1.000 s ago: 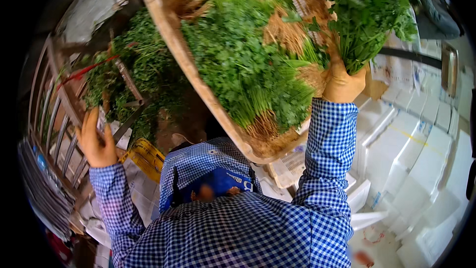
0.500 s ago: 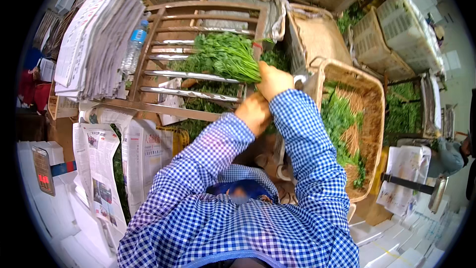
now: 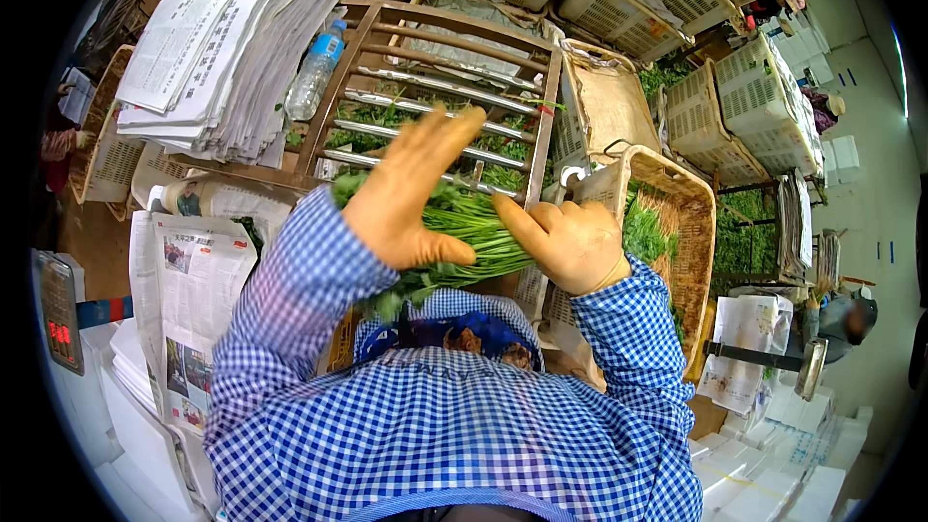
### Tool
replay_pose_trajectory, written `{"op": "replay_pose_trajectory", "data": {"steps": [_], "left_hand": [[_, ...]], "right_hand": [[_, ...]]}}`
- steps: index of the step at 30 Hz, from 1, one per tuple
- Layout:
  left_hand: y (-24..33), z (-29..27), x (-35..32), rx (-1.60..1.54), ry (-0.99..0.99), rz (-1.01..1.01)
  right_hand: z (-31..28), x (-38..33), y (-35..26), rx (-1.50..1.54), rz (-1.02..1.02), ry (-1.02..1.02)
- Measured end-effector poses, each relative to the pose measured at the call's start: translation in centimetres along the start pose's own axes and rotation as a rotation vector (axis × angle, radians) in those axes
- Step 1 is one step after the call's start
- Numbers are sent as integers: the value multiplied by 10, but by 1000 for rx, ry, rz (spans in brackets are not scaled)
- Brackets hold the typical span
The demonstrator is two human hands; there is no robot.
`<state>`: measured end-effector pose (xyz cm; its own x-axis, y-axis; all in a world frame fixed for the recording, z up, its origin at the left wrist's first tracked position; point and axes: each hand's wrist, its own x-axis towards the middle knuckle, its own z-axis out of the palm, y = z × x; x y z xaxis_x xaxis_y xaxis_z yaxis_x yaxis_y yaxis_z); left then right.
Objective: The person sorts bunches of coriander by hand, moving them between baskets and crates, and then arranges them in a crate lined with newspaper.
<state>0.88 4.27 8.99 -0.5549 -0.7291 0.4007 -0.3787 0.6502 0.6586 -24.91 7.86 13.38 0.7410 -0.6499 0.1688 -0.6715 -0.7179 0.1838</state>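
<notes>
Bunch of leafy green herbs (image 3: 464, 232) held at centre frame, stems lying roughly level, between both hands. Left hand (image 3: 411, 195): fingers spread, palm pressed flat on top of the bunch, not closed round it. Right hand (image 3: 570, 244): grip wrapped about the stem end, thumb pointing left along the stems.

Behind the bunch: slatted wooden rack (image 3: 435, 97) with more greens under it. Upper left: stack of newspapers (image 3: 227, 48), plastic water bottle (image 3: 315, 72) beside it. Right of centre: woven basket (image 3: 667, 232) holding greens.

Judgement: squaring the bunch goes best if the right hand holds firm while the left palm presses lightly, so leaves are not bruised.
</notes>
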Motion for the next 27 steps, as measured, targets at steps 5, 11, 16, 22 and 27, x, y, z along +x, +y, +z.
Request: {"op": "replay_pose_trajectory", "data": {"steps": [5,11,16,22,27], "left_hand": [[-5,75,-56,-1222,-563,-699],[-5,119,-84,-1341,-139,-873],[-6,122,-69,-1274,-150,-924],[-11,117,-69,-1112,-158,-830],[-5,128,-68,-932,-73,-898]], "right_hand": [[45,18,4,70,150,9],[111,-49,39,1352,1291,177],[111,-3,-23,2098,973,19],[120,3,17,2315,781,-185],[131,13,30,2350,513,-349]]}}
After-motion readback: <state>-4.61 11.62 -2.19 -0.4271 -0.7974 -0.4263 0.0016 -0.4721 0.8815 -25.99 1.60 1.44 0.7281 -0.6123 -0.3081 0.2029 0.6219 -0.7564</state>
